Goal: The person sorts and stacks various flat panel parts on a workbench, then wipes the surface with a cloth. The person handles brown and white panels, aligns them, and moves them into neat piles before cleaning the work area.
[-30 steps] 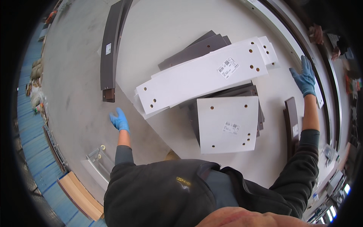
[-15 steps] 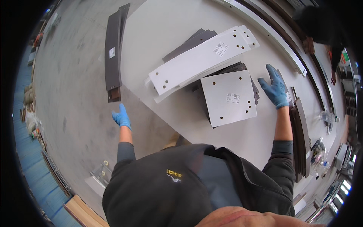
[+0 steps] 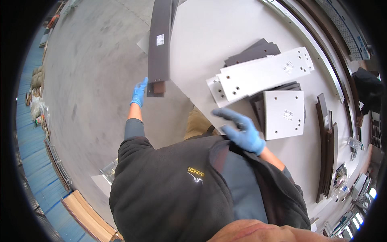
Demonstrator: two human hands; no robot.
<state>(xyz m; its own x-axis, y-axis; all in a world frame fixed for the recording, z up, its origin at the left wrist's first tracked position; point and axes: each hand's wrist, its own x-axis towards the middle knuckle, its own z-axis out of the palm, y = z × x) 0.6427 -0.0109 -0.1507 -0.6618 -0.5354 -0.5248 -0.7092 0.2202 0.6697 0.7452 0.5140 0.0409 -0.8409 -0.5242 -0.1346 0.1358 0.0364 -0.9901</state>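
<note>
My left hand [image 3: 138, 93], in a blue glove, is beside the near end of a stack of long dark grey boards [image 3: 159, 56] that overhangs the table's left edge. Its fingers are stretched out; whether they touch the boards I cannot tell. In front of my chest, my right hand [image 3: 244, 135], also blue-gloved, is open with thumb and fingers apart, slightly blurred. Just beyond it, a square white panel [image 3: 284, 117] with drilled holes and a label lies on dark panels [image 3: 259, 109]. Farther back, long white drilled boards [image 3: 262, 72] rest partly over dark grey boards [image 3: 252, 52].
The pale table [image 3: 201, 44] reaches far to the right. Long brown strips [image 3: 324, 157] are stacked on its right side, with a clear plastic bottle [image 3: 354, 143] beyond. A long white rail [image 3: 318, 54] runs behind. A co-worker's dark sleeve [image 3: 367, 88] shows at far right.
My view has shifted left. My right hand has come from the right of the square panel to in front of my chest. My left hand has moved up beside the dark boards.
</note>
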